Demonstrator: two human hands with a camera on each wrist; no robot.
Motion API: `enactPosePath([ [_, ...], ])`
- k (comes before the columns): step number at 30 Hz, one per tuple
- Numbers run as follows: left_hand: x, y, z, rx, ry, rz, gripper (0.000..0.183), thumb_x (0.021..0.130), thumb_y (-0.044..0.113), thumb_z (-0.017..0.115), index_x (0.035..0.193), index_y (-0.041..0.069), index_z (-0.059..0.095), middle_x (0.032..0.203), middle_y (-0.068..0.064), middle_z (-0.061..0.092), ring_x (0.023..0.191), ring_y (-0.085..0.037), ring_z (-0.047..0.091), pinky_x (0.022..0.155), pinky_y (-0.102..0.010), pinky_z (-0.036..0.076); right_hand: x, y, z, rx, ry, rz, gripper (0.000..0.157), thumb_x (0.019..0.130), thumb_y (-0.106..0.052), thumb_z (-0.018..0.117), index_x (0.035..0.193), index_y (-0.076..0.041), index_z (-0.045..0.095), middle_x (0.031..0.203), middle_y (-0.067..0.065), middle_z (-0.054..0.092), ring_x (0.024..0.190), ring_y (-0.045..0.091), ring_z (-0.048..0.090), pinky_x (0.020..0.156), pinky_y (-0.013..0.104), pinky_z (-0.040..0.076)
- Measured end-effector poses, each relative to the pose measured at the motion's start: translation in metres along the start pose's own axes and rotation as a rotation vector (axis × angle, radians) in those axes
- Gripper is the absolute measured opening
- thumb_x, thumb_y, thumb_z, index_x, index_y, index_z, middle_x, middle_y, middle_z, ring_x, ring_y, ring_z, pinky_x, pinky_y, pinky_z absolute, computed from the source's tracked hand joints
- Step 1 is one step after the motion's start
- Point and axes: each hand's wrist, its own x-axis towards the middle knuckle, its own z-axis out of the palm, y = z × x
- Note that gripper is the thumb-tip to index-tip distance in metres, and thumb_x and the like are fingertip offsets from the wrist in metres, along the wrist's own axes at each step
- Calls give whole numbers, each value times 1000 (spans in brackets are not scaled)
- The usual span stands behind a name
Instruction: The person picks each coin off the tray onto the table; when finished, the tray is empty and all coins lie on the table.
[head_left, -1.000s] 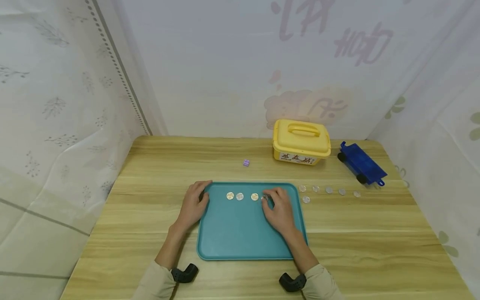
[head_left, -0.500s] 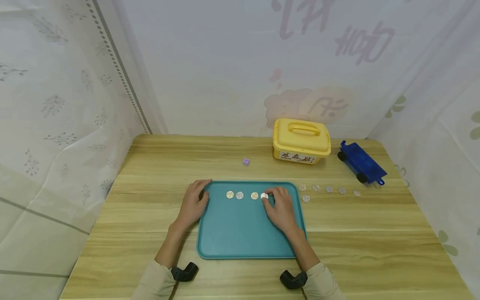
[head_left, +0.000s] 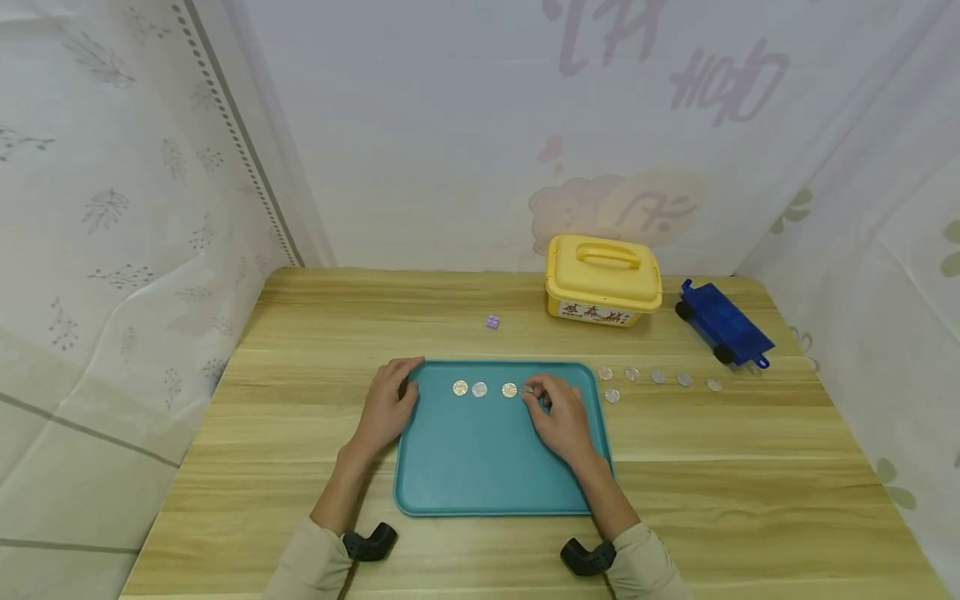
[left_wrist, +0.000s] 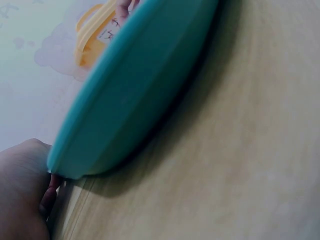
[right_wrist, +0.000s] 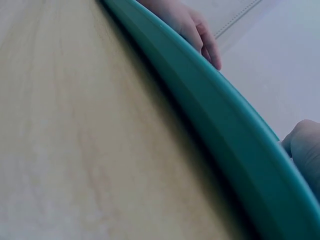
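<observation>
On the teal tray (head_left: pixel 487 467), a gold coin (head_left: pixel 461 388) and a silver coin (head_left: pixel 479 389) lie side by side. To their right is a second gold coin (head_left: pixel 509 390). My right hand (head_left: pixel 558 417) is over the tray's right part, thumb and forefinger pinching another silver coin (head_left: pixel 527 390), partly hidden by the fingertips. At the tray's upper left corner, my left hand (head_left: pixel 386 408) rests against the rim with relaxed fingers. The left wrist view shows that hand (left_wrist: pixel 22 190) beside the tray's outer wall (left_wrist: pixel 125 85); no coins appear in either wrist view.
Right of the tray, several silver coins (head_left: pixel 657 377) lie on the wooden table (head_left: pixel 712 483), mostly in a row. Behind stand a yellow lidded box (head_left: pixel 603 279) and a blue wheeled toy cart (head_left: pixel 726 325). A small purple block (head_left: pixel 492 322) sits beyond the tray.
My right fingers have drawn together on the rightmost silver coin, which was more plainly visible half a second ago and now looks tilted. The left hand and tray hold their places.
</observation>
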Motion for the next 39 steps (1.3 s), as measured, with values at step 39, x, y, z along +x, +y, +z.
enactPosePath([
  [39,-1,1,0,4,5,9,40,97,2,54,136,5,60,133,-15,61,120,-33,52,103,-51,40,-1,0,0,162,6,7,8,92,-7,70,98,-11,69,79,-1,60,65,6,45,70,30,32],
])
